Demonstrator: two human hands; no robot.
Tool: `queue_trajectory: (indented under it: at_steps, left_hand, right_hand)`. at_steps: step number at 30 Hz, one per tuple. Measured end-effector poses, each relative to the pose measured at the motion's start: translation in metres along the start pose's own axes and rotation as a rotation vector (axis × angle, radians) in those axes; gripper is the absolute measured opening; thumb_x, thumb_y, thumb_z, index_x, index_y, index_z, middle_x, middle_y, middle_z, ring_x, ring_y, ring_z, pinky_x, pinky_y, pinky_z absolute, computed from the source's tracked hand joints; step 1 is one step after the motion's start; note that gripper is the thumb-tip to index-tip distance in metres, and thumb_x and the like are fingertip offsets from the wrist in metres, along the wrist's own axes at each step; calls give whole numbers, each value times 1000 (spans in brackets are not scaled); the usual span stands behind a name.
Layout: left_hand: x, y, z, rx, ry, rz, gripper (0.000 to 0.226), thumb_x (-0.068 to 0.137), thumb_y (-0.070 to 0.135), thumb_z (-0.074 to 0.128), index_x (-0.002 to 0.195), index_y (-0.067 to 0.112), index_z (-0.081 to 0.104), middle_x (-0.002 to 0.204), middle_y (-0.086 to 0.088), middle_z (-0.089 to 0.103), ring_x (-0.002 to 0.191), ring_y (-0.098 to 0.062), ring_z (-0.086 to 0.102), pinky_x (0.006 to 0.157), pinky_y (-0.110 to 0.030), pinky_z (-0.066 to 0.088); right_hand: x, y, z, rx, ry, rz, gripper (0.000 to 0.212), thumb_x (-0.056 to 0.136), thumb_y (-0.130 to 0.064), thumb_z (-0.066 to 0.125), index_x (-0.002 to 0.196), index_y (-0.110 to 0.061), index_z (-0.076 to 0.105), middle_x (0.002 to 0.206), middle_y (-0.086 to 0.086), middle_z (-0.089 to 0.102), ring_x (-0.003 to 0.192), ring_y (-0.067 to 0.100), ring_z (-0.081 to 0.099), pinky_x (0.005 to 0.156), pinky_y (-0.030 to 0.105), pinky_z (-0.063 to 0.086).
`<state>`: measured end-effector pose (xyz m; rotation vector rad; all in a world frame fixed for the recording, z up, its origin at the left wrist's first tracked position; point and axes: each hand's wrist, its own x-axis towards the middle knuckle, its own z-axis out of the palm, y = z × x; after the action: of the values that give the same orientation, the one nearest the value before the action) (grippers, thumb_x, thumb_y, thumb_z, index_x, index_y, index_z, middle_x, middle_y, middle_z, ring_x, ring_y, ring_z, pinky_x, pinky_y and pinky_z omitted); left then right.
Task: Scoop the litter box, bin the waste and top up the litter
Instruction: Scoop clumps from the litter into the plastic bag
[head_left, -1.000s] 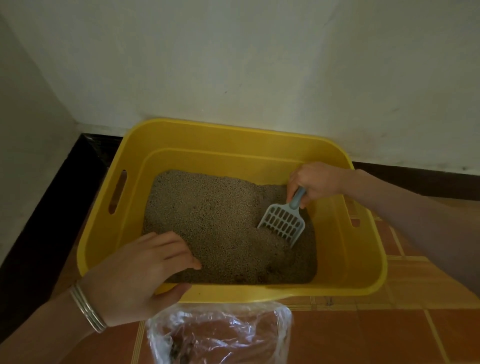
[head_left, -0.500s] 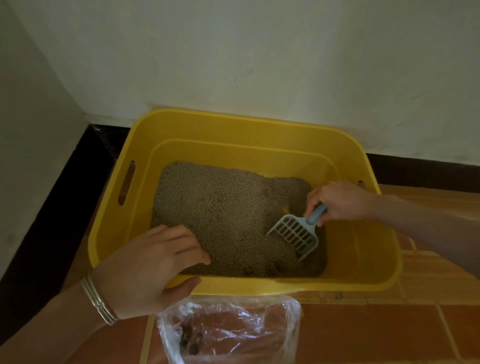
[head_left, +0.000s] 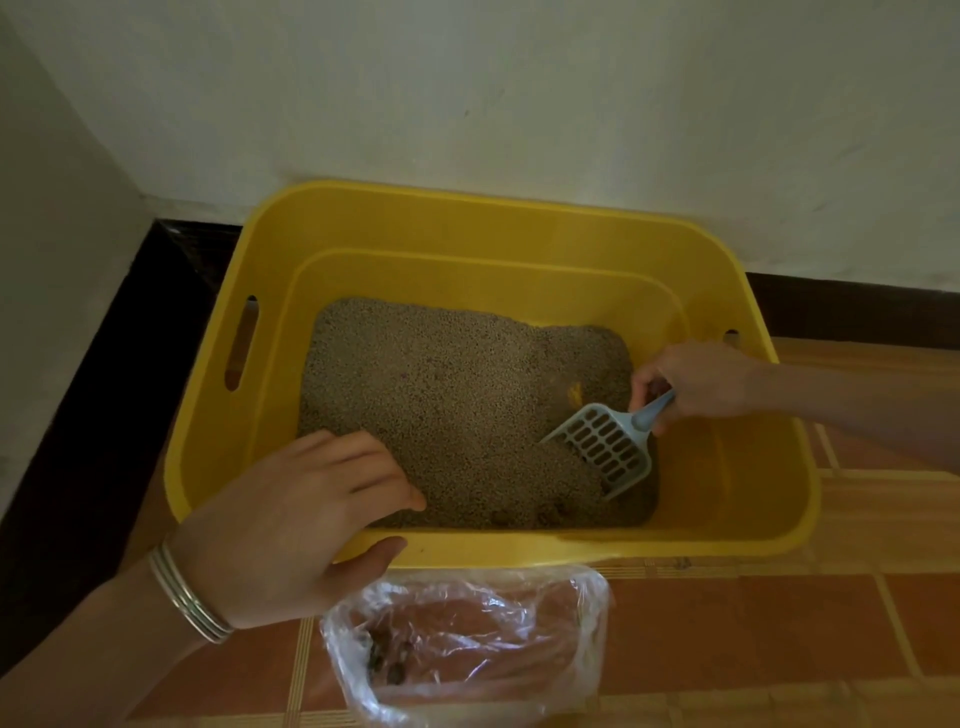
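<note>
Blue scoop (head_left: 602, 449) pointing lower-left, right hand (head_left: 696, 382) fingers clamping it, left hand (head_left: 291, 525) gripping tub (head_left: 467, 202)

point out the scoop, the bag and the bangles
scoop (head_left: 602, 447): head view, slotted blade
bag (head_left: 493, 629): head view, crinkled clear wall
bangles (head_left: 187, 597): head view, middle of the bands
</note>
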<state>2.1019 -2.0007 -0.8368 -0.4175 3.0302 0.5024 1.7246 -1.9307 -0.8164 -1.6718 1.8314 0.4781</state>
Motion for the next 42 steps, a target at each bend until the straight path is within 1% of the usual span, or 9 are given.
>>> queue_trajectory:
  at_steps: [10, 13, 15, 17, 20, 26, 30, 37, 42]
  left_hand:
    - [2, 11, -14, 13, 136, 72, 29, 85, 43, 46, 100, 29, 67, 94, 16, 61, 93, -6, 55, 73, -26, 42]
    - [-1, 12, -14, 37, 159, 67, 30, 85, 42, 46, 99, 28, 68, 93, 14, 63, 92, -8, 57, 69, -29, 48]
    - [-5, 13, -14, 76, 181, 58, 30, 85, 41, 46, 97, 26, 69, 91, 12, 64, 89, -11, 59, 67, -30, 47]
    - [-12, 13, -12, 131, 201, 29, 32, 84, 41, 46, 95, 24, 70, 89, 10, 65, 85, -14, 60, 66, -30, 45]
    - [-25, 12, -7, 175, 256, -61, 33, 82, 41, 47, 90, 21, 72, 85, 8, 66, 79, -16, 63, 65, -30, 43]
    - [-28, 12, -1, 189, 388, -153, 27, 80, 37, 51, 80, 19, 72, 78, 6, 67, 69, -17, 64, 59, -32, 47]
    - [-30, 9, 2, 204, 424, -140, 25, 78, 34, 53, 76, 17, 71, 75, 4, 66, 64, -18, 64, 55, -31, 47]
    - [-32, 7, 5, 226, 440, -135, 26, 80, 35, 53, 76, 17, 71, 74, 5, 66, 64, -17, 63, 57, -32, 44]
    - [-41, 5, 6, 229, 473, -128, 31, 83, 40, 55, 80, 15, 72, 76, 3, 67, 67, -19, 65, 68, -33, 42]
  right_hand:
    - [-4, -8, -10, -17, -60, -60, 21, 76, -23, 73, 94, -31, 65, 91, -19, 58, 92, 2, 53, 85, 29, 45]
    - [-6, -8, -9, -253, -59, -134, 19, 83, -28, 65, 101, -31, 61, 97, -16, 57, 92, 3, 53, 74, 21, 44]
    - [-7, -9, -4, -496, 9, -224, 18, 87, -31, 59, 104, -31, 56, 103, -15, 55, 94, 4, 52, 61, 15, 34]
    - [-7, -7, 4, -554, 78, -259, 21, 88, -32, 56, 109, -30, 54, 108, -14, 52, 102, 5, 49, 65, 14, 32]
    - [-9, -2, 10, -411, 85, -234, 23, 88, -27, 58, 110, -26, 55, 110, -10, 52, 105, 5, 46, 80, 13, 30]
    - [-8, -4, 11, -305, 46, -192, 16, 87, -22, 60, 104, -23, 58, 100, -9, 54, 97, 7, 48, 78, 16, 31]
    - [-14, -5, 9, -204, -38, -129, 18, 87, -19, 60, 105, -23, 58, 94, -13, 51, 83, -2, 47, 69, 8, 37]
    - [-15, -6, 20, -73, -43, -107, 21, 86, -15, 62, 106, -20, 59, 103, -5, 61, 91, 5, 57, 82, 22, 46]
    - [-11, -8, 41, 14, -21, -84, 22, 85, -14, 62, 104, -24, 56, 99, -12, 56, 94, 4, 56, 83, 17, 46]
